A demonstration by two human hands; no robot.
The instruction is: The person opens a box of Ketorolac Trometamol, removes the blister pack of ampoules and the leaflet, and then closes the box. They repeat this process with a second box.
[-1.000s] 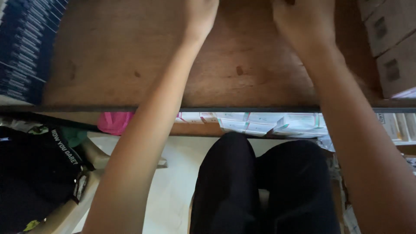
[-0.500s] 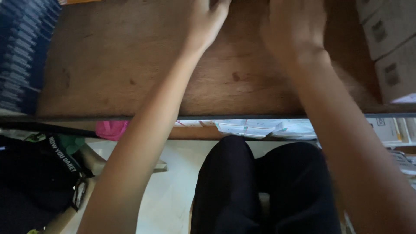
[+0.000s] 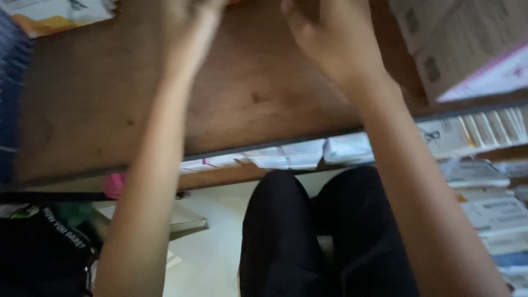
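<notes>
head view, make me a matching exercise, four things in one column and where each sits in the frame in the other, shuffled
Things:
1. left hand
2. right hand
3. cardboard box
4. black bag

Places:
A. top right, on the wooden table
B. bottom left, below the table edge
C. top middle, left of the other hand
D. top middle, nearer the box

Pairs: 1-C, 2-D, 3-A, 4-B
</notes>
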